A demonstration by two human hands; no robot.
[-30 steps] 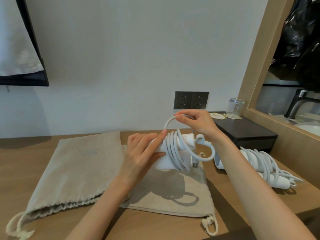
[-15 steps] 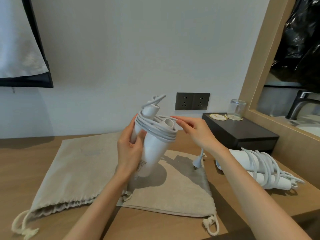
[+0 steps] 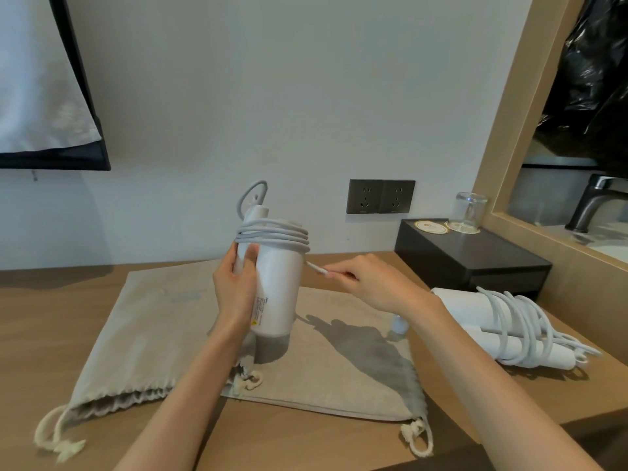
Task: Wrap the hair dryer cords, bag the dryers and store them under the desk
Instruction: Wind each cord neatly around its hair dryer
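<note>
My left hand [image 3: 234, 290] grips a white folded hair dryer [image 3: 277, 287] upright above the desk, its cord [image 3: 272, 236] coiled several times round the top. My right hand [image 3: 370, 283] pinches the free end of that cord and holds it taut out to the right; the plug [image 3: 399, 323] hangs below my wrist. A second white hair dryer [image 3: 503, 326] with its cord wrapped lies on the desk at the right. Two beige drawstring bags lie flat under my hands: one at the left [image 3: 136, 334], one in the middle [image 3: 346, 368].
The wooden desk [image 3: 40, 317] runs to a white wall with a dark double socket [image 3: 380, 196]. A black box [image 3: 472, 263] at the back right carries an upturned glass [image 3: 469, 212] and coasters. A wood-framed opening [image 3: 503, 130] onto a sink stands at the right.
The dryer was turned from lying on its side to upright and lifted. My right hand moved from the top of the coil down and out to the right, drawing the cord's end taut.
</note>
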